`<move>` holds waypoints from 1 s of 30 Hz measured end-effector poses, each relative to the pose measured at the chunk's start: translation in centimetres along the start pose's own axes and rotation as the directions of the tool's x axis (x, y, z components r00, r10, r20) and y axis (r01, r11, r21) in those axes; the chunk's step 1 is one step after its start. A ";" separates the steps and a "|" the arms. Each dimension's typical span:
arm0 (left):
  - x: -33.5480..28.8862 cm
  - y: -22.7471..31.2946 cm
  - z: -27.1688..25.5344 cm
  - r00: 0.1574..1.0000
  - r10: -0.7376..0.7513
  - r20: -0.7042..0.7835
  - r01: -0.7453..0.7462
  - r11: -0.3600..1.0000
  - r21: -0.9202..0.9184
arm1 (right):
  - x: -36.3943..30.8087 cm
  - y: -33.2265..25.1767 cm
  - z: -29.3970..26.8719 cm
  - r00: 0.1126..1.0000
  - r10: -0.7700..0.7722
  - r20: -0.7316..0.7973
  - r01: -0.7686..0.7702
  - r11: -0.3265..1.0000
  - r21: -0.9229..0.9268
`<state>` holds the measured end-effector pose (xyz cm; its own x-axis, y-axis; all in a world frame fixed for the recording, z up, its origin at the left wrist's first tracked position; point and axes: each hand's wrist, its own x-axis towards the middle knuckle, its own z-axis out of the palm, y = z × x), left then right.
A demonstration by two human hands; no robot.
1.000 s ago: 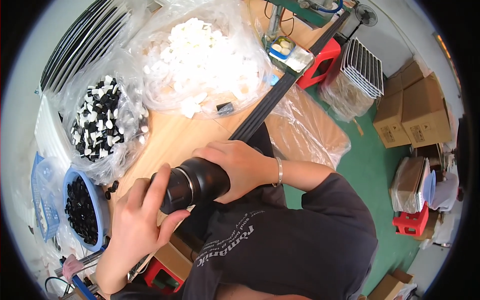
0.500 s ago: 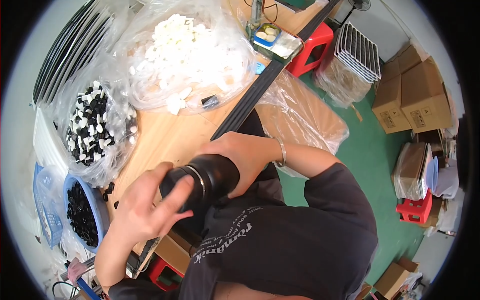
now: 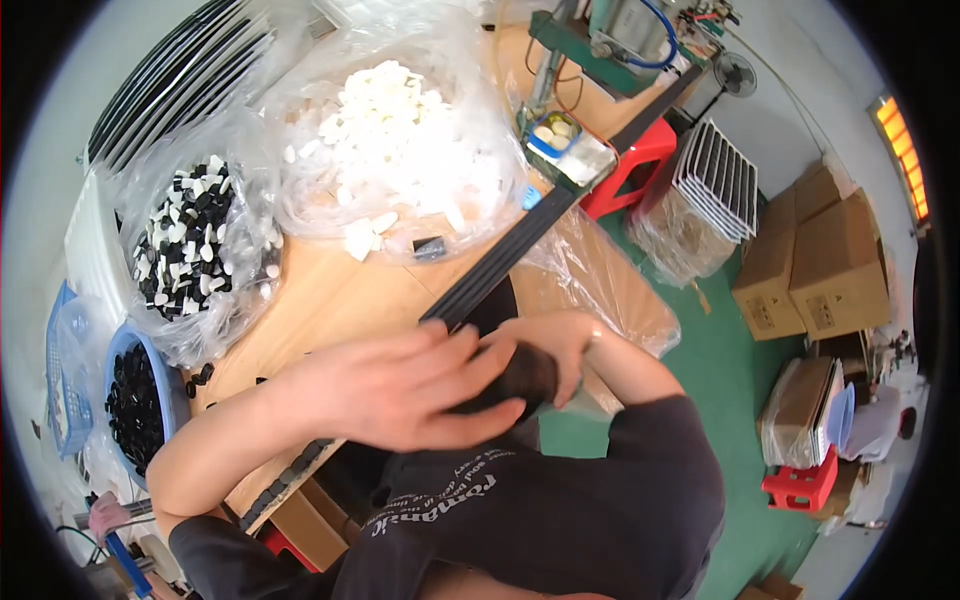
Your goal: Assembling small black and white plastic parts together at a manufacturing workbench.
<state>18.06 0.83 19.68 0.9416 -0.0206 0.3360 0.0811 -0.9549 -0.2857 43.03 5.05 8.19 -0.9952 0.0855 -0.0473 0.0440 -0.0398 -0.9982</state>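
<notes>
A black cylinder (image 3: 530, 376) is close in front of my body at the table's near edge, blurred and partly covered by my hands. My right hand (image 3: 562, 346) is wrapped round its far right side. Stretched across from the left, my left hand (image 3: 395, 392) has its fingers apart over the cylinder's near left side. Whether those fingers touch it is hard to make out. The silver ring round the cylinder is hidden now.
Wooden table (image 3: 330, 290) bears a clear bag of white pieces (image 3: 390, 110) and a bag of mixed black and white pieces (image 3: 190, 240). A blue basin (image 3: 172, 385) of black pieces stands at the left. Cartons (image 3: 835, 270) and a red stool (image 3: 640, 165) stand at the right.
The cylinder and my right hand have shifted to the right. My left hand has left its grip on the cylinder's left end and swung right across it, fingers spreading. The view has tilted up slightly.
</notes>
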 end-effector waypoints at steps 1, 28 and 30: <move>-0.5 0.1 -0.5 1.000 -0.025 0.006 0.024 0.999 0.025 | -2.1 -0.5 -0.5 0.975 0.061 -0.214 -0.070 0.997 -0.035; -12.9 14.0 13.0 0.102 -0.994 0.049 0.994 0.100 -0.053 | -20.6 8.4 -43.2 -0.397 -0.393 -0.829 0.371 0.757 -0.537; -12.8 13.8 12.9 0.098 -0.994 0.038 0.994 0.096 -0.048 | -20.7 7.4 -43.3 -0.393 -0.370 -0.842 0.268 0.830 -0.490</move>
<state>11.31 -8.29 -0.17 0.0241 0.9587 0.2835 0.9283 -0.1267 0.3495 67.78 46.06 0.26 0.4482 0.8193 0.3576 -0.1875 0.4773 -0.8585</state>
